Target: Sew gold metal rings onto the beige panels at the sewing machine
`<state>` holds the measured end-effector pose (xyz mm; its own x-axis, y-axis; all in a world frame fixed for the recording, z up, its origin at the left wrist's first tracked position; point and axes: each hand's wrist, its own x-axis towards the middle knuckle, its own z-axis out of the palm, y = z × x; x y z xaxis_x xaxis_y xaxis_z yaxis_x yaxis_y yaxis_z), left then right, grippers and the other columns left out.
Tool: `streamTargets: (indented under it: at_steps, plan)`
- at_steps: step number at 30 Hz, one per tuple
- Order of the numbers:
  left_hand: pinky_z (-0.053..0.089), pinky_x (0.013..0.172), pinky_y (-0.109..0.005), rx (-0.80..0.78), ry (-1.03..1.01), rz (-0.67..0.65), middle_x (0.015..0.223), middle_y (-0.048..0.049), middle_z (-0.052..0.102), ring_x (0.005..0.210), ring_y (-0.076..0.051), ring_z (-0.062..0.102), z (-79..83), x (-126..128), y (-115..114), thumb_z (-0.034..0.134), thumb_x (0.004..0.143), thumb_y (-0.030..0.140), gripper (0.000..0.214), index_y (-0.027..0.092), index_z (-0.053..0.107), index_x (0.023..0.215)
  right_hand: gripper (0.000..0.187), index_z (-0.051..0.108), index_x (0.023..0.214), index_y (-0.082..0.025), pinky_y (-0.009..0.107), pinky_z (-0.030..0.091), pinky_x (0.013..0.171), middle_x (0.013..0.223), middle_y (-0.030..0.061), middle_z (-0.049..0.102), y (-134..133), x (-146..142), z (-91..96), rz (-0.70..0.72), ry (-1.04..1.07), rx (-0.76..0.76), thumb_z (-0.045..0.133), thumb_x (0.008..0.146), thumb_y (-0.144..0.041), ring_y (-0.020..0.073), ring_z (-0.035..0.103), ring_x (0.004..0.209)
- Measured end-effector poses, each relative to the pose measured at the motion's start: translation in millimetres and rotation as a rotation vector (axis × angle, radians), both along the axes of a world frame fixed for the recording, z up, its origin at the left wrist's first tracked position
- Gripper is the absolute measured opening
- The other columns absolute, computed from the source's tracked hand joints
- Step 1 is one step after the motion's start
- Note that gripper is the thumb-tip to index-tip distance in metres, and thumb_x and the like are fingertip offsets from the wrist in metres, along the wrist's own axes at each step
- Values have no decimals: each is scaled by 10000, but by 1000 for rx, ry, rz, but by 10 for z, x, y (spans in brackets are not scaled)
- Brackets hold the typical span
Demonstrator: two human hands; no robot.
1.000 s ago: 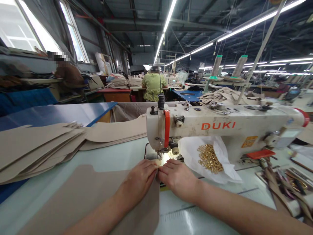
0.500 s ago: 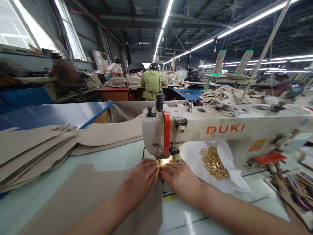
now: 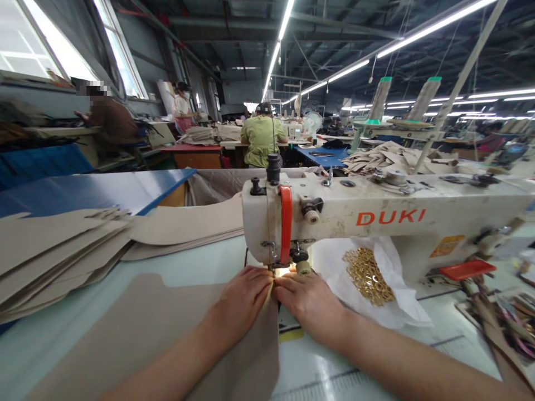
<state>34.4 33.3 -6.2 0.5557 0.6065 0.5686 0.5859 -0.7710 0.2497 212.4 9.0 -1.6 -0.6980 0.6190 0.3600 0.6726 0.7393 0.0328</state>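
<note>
Under the needle end of a white sewing machine (image 3: 334,197) lies a large beige fabric panel (image 3: 167,312), its right edge running toward me. My left hand (image 3: 242,298) rests on that panel, its fingers closed together on the edge close to the presser foot. From the right, my right hand (image 3: 311,303) meets it with bent fingers closed on the same edge. The fingertips of both hands nearly touch in the lit spot below the needle. The exact grip and the stitching are hidden by the fingers.
Beige panels (image 3: 54,245) are stacked at the left, with more pieces (image 3: 192,225) behind. Gold metal rings (image 3: 368,275) sit on white paper (image 3: 409,309) under the machine arm. A red tray (image 3: 468,270) and loose strips are at the right. Several people work farther back.
Both hands keep nearly the same place at the panel's edge. The view has shifted slightly. In the background, a person at the left now stands more upright.
</note>
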Motion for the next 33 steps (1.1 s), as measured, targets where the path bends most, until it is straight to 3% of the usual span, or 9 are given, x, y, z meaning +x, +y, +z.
streamTargets:
  at_steps: [10, 24, 33]
  plan:
    - [537, 779, -334, -9, 42, 19, 865, -53, 706, 819, -183, 631, 1, -3, -19, 465, 873, 139, 184, 163, 645, 843, 56, 608, 879, -128, 349, 436, 795, 1001, 66, 662, -23, -1, -38, -5, 7, -8, 624, 836, -159, 215, 592, 914]
    - [534, 855, -353, 27, 95, 27, 957, -77, 705, 926, -191, 628, 23, -54, -115, 403, 908, 178, 250, 140, 646, 954, 44, 612, 876, -126, 312, 420, 866, 998, 55, 665, -156, 30, 44, 138, -14, -11, 597, 856, -163, 184, 594, 917]
    - [500, 932, -357, 53, 234, -57, 1024, -87, 688, 1020, -187, 605, -14, -94, -89, 317, 925, 143, 316, 138, 627, 986, 77, 611, 857, -128, 307, 425, 840, 993, 67, 665, -139, 33, 20, 129, -19, -46, 560, 884, -178, 189, 589, 917]
